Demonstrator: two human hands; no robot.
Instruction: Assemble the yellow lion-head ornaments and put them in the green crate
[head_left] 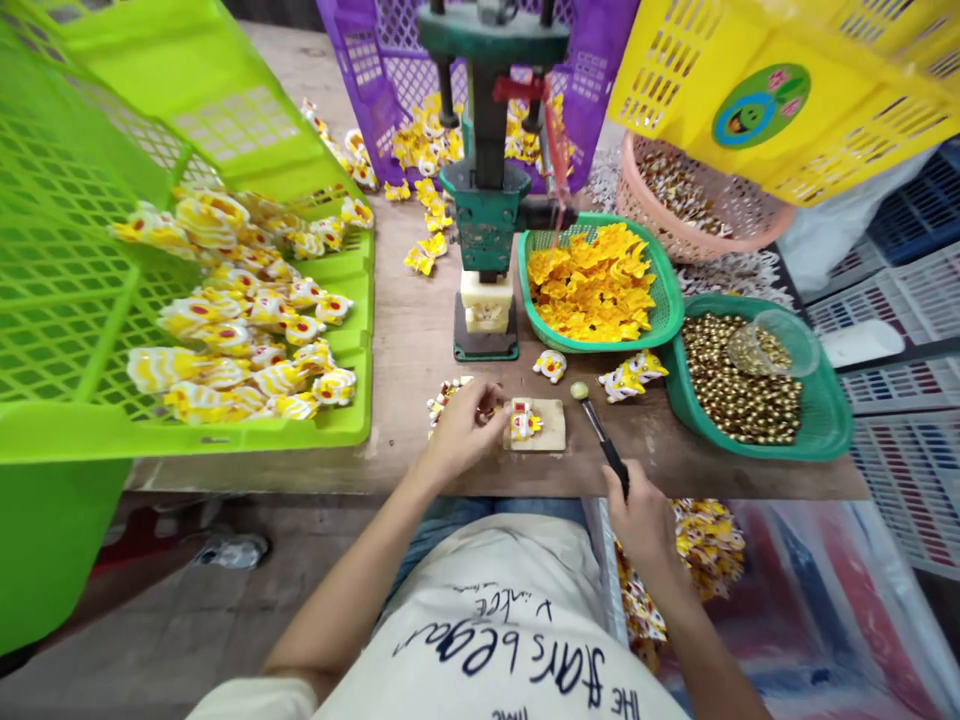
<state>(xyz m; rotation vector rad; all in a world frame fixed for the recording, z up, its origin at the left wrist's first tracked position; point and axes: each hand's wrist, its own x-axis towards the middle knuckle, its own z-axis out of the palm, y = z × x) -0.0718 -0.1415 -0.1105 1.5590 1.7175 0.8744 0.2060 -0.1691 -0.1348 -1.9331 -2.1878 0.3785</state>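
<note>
My right hand (641,510) grips a small mallet (606,445) by its black handle. The mallet's pale round head points away from me, just above the table. My left hand (472,425) is bent with its fingertips pinched together at the left edge of a small wooden block (551,425); what they hold is too small to make out. On the block lies a yellow and white plastic animal piece (525,422), beside those fingertips. Partly behind my left hand is a pile of small white and brown parts (442,400).
A green hand press (487,225) stands ahead. Right of it are a green basket of yellow pieces (589,285) and a basin of gold beads (739,400). A tipped lime crate (352,430) holds finished-looking animals at left. Purple (360,130) and yellow (675,100) crates stand behind.
</note>
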